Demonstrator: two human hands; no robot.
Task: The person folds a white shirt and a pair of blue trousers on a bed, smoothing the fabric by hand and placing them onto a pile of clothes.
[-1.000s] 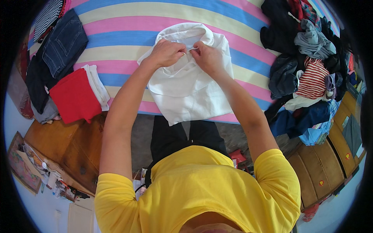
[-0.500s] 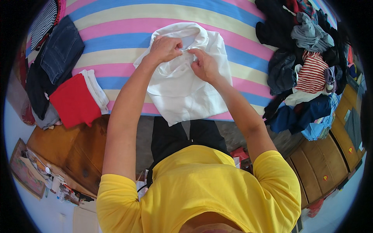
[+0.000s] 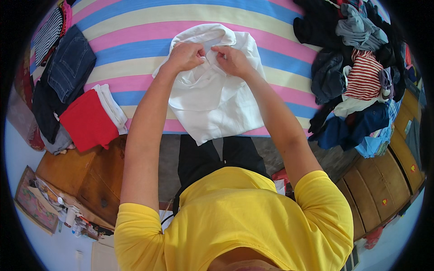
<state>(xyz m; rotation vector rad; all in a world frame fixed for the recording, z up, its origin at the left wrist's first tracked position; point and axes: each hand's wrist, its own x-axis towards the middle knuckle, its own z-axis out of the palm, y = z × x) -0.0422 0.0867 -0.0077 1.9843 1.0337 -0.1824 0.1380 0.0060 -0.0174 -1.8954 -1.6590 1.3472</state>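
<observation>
Striped sheet [image 3: 131, 48] | white shirt [image 3: 217, 106] on it | left hand [image 3: 186, 56], shirt's 11 o'clock: grip pinching shirt | right hand [image 3: 233, 61], 1 o'clock: grip unclear | clothes pile [image 3: 363, 80], 3 o'clock

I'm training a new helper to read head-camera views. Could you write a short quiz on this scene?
1. Which garment lies under the left hand and right hand? a) a red-striped top b) a white shirt c) a pair of jeans

2. True or false: the folded red cloth lies to the person's left of the shirt.

3. Fill in: the striped sheet is pink, blue and ____.

Key: 1 b; 2 true; 3 pale yellow.
</observation>
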